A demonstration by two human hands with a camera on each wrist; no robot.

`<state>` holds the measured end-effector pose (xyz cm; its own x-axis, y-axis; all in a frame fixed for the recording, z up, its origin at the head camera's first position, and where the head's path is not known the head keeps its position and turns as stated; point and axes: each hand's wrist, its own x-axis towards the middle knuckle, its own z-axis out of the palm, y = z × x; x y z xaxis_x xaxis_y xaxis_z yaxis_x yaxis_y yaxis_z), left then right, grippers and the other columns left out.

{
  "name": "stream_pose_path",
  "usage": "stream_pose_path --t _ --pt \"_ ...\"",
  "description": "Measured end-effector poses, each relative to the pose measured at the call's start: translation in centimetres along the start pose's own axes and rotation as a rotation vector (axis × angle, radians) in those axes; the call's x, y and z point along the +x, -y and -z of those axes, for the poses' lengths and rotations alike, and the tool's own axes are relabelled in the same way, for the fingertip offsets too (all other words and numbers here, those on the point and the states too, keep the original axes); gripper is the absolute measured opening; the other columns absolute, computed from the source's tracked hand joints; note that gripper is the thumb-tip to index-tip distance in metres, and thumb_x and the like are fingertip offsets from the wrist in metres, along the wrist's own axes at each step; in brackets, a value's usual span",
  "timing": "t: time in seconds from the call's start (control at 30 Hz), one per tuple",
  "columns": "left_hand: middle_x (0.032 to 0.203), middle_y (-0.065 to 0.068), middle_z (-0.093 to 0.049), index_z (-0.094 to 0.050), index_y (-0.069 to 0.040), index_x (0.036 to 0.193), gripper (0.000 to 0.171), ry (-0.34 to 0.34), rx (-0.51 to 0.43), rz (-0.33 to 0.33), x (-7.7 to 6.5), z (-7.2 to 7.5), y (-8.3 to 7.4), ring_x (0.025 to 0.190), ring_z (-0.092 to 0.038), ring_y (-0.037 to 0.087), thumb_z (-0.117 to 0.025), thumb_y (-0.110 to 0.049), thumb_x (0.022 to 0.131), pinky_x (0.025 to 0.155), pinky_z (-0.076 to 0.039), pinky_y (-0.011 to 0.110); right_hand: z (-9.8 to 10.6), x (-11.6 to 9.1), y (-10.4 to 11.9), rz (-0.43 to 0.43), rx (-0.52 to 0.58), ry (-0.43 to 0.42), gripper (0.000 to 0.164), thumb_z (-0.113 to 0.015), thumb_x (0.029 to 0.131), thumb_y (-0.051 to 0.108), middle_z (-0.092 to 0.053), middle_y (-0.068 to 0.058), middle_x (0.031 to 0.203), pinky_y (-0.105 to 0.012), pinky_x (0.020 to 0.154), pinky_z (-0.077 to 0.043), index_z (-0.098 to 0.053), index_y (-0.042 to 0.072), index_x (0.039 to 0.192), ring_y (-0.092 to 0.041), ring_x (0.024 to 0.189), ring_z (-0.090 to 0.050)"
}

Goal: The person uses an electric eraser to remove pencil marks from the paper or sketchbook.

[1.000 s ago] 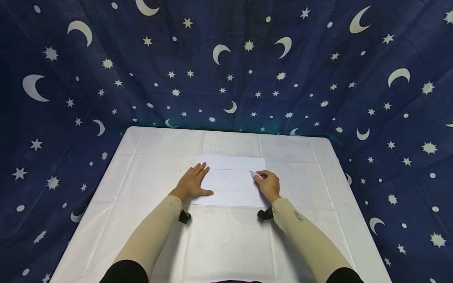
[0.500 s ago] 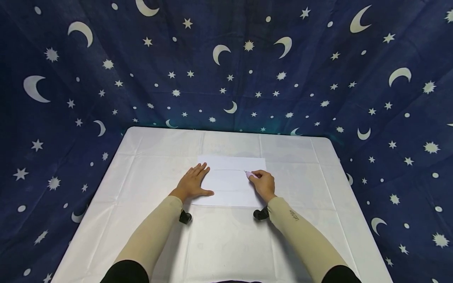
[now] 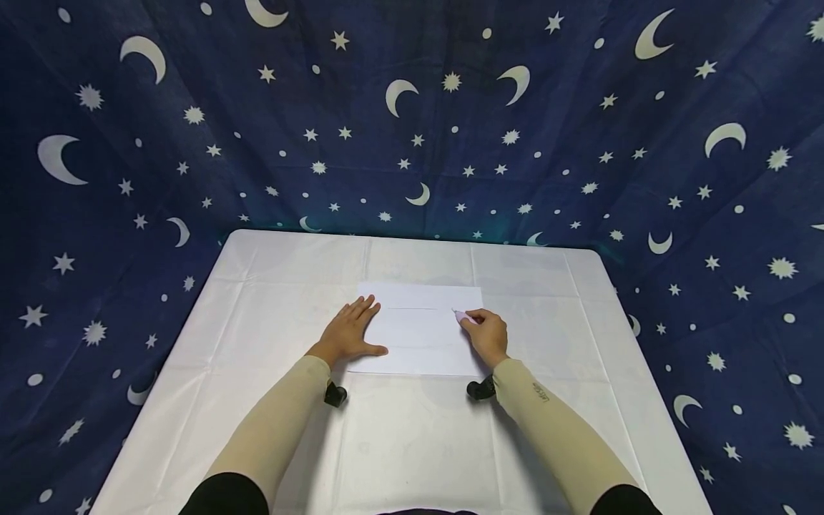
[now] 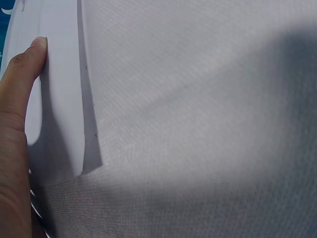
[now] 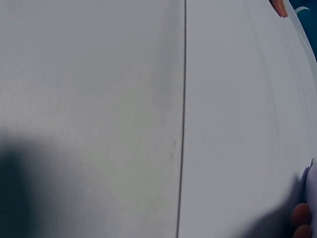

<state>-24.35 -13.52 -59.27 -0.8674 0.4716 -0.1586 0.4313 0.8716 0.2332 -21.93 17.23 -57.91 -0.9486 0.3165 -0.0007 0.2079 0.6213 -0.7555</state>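
A white sheet of paper (image 3: 418,332) lies on the table, with a thin dark line (image 3: 412,309) across its upper half and a fainter one below. My left hand (image 3: 349,330) rests on its left side, fingers spread; the left wrist view shows the thumb (image 4: 29,64) on the paper. At the right side, my right hand (image 3: 491,337) pinches a pale purple pen-like tool (image 3: 461,316) with a narrow pointed tip, aimed left near the line's right end. Only fingertips (image 5: 300,215) and part of the tool (image 5: 312,186) show in the right wrist view.
A white cloth with fold creases covers the table (image 3: 412,443). Dark blue curtains (image 3: 360,107) with moons and stars surround its back and sides. A dark wrist camera (image 3: 336,395) sits by the left wrist, another (image 3: 481,389) by the right.
My right hand moved left along the line with the tool, then came back right to about where it was a second ago. The left hand stays in place.
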Motion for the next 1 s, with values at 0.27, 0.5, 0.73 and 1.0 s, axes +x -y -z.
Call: stream_pose_path --t 0.27,0.5,0.73,1.0 --pt "0.15 -0.001 -0.003 -0.014 -0.02 0.146 0.109 -0.001 0.004 -0.005 0.0 0.2 0.1 0.136 -0.001 0.018 -0.045 -0.082 0.062 0.108 -0.003 0.039 0.1 -0.1 -0.1 0.008 0.015 -0.003 0.02 -0.07 0.076 0.022 -0.065 -0.005 0.085 -0.034 0.07 -0.044 -0.071 0.01 0.093 -0.02 0.08 -0.057" --pt "0.15 0.0 -0.004 -0.016 -0.019 0.146 0.109 -0.016 -0.013 -0.007 0.0 -0.1 0.1 0.136 -0.001 0.019 -0.046 -0.082 0.062 0.108 -0.004 0.04 -0.9 -0.3 0.5 0.007 0.031 0.017 0.02 -0.071 0.076 0.023 -0.066 -0.003 0.085 -0.034 0.073 -0.044 -0.071 0.012 0.092 -0.02 0.083 -0.058" --pt "0.15 -0.001 -0.003 -0.016 -0.019 0.145 0.109 -0.026 -0.021 -0.012 0.1 -0.4 0.2 0.136 0.0 0.017 -0.045 -0.082 0.062 0.108 -0.002 0.039 -0.9 -0.2 0.2 0.001 0.02 0.0 0.02 -0.071 0.076 0.025 -0.067 -0.004 0.088 -0.036 0.075 -0.044 -0.071 0.013 0.092 -0.021 0.086 -0.059" --pt "0.15 -0.001 -0.003 -0.015 -0.02 0.146 0.11 -0.016 -0.015 -0.003 0.1 -0.3 0.2 0.136 0.001 0.017 -0.046 -0.083 0.061 0.108 -0.002 0.039 -0.7 0.0 -0.3 0.008 0.022 -0.025 0.019 -0.071 0.076 0.025 -0.066 -0.004 0.087 -0.035 0.074 -0.045 -0.071 0.012 0.091 -0.021 0.085 -0.058"
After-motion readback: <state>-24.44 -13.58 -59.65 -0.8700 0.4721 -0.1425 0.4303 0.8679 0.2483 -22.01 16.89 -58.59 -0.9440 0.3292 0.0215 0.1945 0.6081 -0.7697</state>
